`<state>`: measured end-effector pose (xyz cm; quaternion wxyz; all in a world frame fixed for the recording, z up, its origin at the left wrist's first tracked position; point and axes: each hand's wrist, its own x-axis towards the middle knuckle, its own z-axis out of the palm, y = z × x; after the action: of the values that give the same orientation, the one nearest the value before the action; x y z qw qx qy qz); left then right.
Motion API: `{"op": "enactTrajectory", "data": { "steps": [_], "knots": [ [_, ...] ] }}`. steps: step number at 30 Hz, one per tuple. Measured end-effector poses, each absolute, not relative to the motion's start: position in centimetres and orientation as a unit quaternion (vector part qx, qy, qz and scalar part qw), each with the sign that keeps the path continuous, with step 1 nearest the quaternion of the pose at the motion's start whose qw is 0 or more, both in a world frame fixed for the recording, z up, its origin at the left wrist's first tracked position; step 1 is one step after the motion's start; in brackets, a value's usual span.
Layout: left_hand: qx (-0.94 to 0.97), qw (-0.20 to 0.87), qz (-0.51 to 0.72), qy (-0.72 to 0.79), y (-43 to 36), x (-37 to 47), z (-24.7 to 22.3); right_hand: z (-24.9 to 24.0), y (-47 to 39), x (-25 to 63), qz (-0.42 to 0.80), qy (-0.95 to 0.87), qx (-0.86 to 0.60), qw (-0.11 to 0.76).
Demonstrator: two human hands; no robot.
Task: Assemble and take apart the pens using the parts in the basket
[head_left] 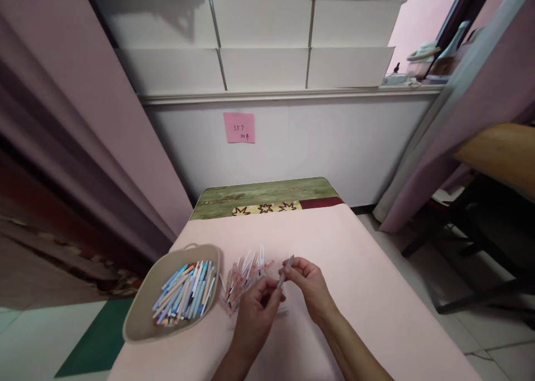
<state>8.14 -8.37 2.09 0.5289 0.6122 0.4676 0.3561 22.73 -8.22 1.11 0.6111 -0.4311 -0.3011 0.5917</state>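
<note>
My left hand point(256, 309) and my right hand point(312, 289) meet over the table's near middle. Between their fingertips they hold a slim greyish pen point(286, 270), tilted with its upper end away from me. Both hands are closed in a pinch on it. Just beyond and left of my left hand lies a loose pile of pinkish and white pen parts point(244, 274), partly hidden by that hand. Farther left, a beige basket point(134, 314) holds many blue, tan and white pens point(186, 293). Something clear point(282, 312) shows beneath my hands; I cannot make out its shape.
A pale pink cloth covers the table point(317, 230), with a green patterned strip point(267, 194) at its far end. Behind stands a white wall with a pink note point(239, 128). Curtains point(137, 119) hang at the left, and a dark-legged chair point(480, 230) stands right.
</note>
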Motion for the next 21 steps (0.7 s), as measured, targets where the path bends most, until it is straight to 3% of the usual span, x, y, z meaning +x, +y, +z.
{"op": "enactTrajectory", "data": {
  "steps": [5, 11, 14, 18, 21],
  "knots": [
    [0.670, 0.561, 0.225, 0.431, -7.8, 5.2, 0.3, -0.7, -9.4, 24.7, 0.535, -0.496, -0.495, 0.472],
    [0.844, 0.326, 0.109, 0.411, -8.7, 3.7, -1.0, -3.0, -13.0, 24.8, 0.366, -0.700, -0.556, 0.259],
    [0.902, 0.187, 0.156, 0.357, -8.6, 3.6, -1.2, -3.8, -13.6, 24.4, 0.313, -0.722, -0.558, 0.265],
    [0.887, 0.003, 0.323, 0.330, -8.2, 3.0, -1.0, -4.7, -11.7, 27.5, 0.293, -0.615, -0.637, 0.362],
    [0.866, 0.027, 0.367, 0.337, -8.5, 2.1, -1.5, -5.0, -9.1, 31.8, 0.241, -0.484, -0.760, 0.361]
  ]
}}
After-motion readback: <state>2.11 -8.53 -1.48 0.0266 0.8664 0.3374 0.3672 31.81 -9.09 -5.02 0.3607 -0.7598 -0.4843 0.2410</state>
